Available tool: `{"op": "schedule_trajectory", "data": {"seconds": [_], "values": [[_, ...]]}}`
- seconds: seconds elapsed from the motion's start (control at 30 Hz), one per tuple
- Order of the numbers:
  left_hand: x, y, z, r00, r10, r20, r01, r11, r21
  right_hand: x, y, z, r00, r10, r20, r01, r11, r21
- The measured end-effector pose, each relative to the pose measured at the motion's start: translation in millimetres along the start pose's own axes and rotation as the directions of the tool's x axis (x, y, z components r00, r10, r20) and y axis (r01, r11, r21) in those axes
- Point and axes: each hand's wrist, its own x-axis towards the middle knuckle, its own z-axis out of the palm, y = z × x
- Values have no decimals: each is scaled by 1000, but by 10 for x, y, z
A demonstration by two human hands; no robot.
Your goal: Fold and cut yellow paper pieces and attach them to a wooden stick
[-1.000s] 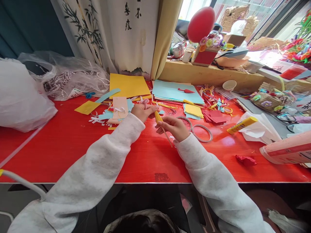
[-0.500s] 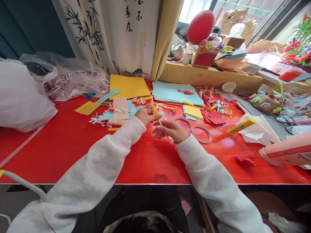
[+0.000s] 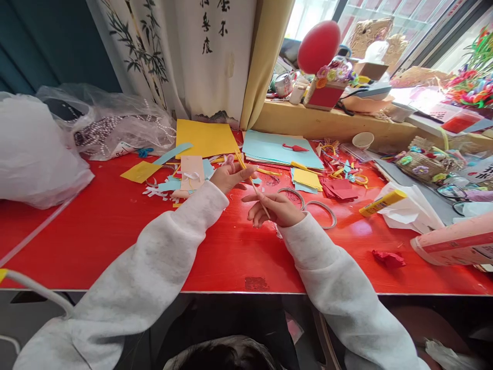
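Pinching a thin yellow paper strip (image 3: 252, 182) between them, the left hand (image 3: 228, 177) grips its upper end with closed fingertips while the right hand (image 3: 274, 209) holds the lower end, fingers curled narrow. The strip hangs just above the red table (image 3: 115, 226), toward its far edge beside the paper scraps (image 3: 169, 186). Keeping it taut and the grip light should, I judge, avoid creasing or tearing.

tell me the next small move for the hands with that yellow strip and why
Probably keep rolling the yellow paper strip tighter around the thin stick. The left hand pinches the strip's upper end, the right hand grips the stick lower down, and the strip looks only partly wound, its end sticking up loose.
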Motion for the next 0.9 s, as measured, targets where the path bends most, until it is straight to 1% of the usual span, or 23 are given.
{"op": "schedule_trajectory", "data": {"seconds": [0.03,0.1,0.2,0.3,0.37,0.43,0.6,0.67,0.8,0.9], "values": [[-2,8,4,1000,13,9,-13,999,-31,-8,-8,0,1000,-4,23,4,1000,23],[-4,25,10,999,50,-7,-50,997,-64,-23,-25,1,999,-22,26,21,998,53],[6,45,9,989,122,-82,-124,992,-27,-36,-43,9,995,-83,-60,85,996,29],[22,48,8,973,166,-160,-161,986,43,-36,-45,23,978,-158,-138,147,985,-89],[28,39,9,960,183,-214,-171,983,73,-24,-32,33,968,-186,-167,162,976,-148],[28,22,10,953,187,-238,-171,981,87,-5,-4,44,954,-222,-201,188,967,-174],[22,-14,-2,942,170,-289,-135,981,137,33,80,69,892,-368,-261,293,912,-287],[26,-22,-5,951,151,-269,-110,981,162,36,87,70,888,-371,-273,294,912,-285],[25,-37,11,989,76,-128,-46,975,216,39,50,47,937,-236,-258,211,970,-121],[4,-44,28,997,54,-50,-39,964,264,48,22,23,956,-168,-239,171,985,-12]]}}
